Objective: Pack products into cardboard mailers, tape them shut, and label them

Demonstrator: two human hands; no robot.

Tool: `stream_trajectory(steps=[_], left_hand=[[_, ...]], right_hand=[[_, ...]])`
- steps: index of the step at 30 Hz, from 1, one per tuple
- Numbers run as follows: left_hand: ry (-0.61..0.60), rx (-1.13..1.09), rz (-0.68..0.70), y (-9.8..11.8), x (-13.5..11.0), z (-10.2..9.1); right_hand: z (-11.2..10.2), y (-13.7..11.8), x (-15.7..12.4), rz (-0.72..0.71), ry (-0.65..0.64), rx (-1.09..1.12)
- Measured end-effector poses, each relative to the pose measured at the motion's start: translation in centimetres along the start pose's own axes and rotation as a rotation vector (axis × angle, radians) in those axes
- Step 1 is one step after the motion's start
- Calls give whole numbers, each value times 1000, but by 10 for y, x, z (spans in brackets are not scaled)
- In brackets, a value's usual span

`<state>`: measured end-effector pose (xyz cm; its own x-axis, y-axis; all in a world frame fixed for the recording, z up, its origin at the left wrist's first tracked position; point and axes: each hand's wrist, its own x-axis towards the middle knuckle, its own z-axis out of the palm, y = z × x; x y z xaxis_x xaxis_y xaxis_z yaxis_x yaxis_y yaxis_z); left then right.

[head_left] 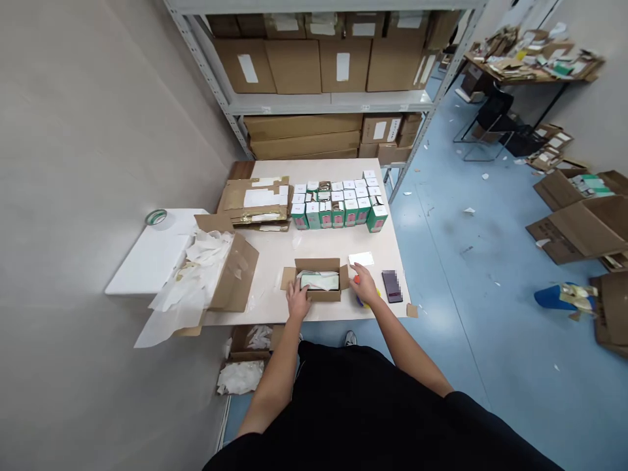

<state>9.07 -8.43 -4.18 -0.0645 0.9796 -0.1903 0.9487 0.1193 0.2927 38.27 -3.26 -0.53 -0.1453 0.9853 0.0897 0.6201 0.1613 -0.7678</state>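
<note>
Left hand (297,301), fingers loosely spread, rests at the near left corner of an open cardboard box (324,296) on a pale table (275,247); white paper (328,285) lies inside. Right hand (364,286) is by an orange object (357,279) right of the box, its grip unclear. Farther back stand green-and-white cartons (350,213).

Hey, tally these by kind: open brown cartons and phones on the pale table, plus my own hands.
Open brown cartons: 2, the small carton and the paper-filled carton
Phone: 1
Your hands: 2, left hand and right hand
Total: 5
</note>
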Motion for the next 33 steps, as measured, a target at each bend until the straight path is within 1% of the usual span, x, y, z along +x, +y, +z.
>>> stream_trajectory(steps=[3, 5, 7, 8, 10, 12, 14, 16, 19, 21, 23, 26, 28, 30, 31, 33], left_hand=[[54, -48, -93, -3, -10, -4], [123, -93, -150, -11, -14, -7], [197, -131, -189, -20, -15, -8], [222, -147, -186, -25, -16, -8], [275, -164, -188, -31, -17, -7], [302, -174, -185, -33, -18, -3], [297, -185, -174, -31, -19, 2], [267, -200, -169, -25, -20, 7], [226, -210, -190, -17, -21, 12], [224, -207, -205, -14, -20, 13], [239, -203, -206, -15, -19, 12], [277, -220, -222, -21, -15, 9], [299, -269, -299, -28, -8, 7], [302, -372, -444, -35, 1, 8], [297, -441, -522, -37, 6, 8], [284, -580, -632, -39, 15, 10]], right_hand=[[-24, 33, 0, 119, 152, -73], [-43, 67, -2, 268, 246, -142], [-60, 104, -10, 453, 279, -224], [-66, 123, -15, 538, 263, -264], [-74, 154, -24, 686, 186, -325], [-76, 178, -31, 790, 96, -360], [-73, 193, -34, 844, 37, -385], [-68, 204, -32, 856, 2, -407], [-59, 214, -28, 863, -31, -438], [-53, 217, -28, 854, -33, -457], [-50, 218, -29, 824, -30, -459], [-49, 216, -33, 792, 1, -428], [-50, 209, -37, 799, 71, -391], [-50, 196, -41, 794, 150, -332], [-48, 186, -43, 772, 175, -295], [-40, 159, -46, 667, 181, -216]])
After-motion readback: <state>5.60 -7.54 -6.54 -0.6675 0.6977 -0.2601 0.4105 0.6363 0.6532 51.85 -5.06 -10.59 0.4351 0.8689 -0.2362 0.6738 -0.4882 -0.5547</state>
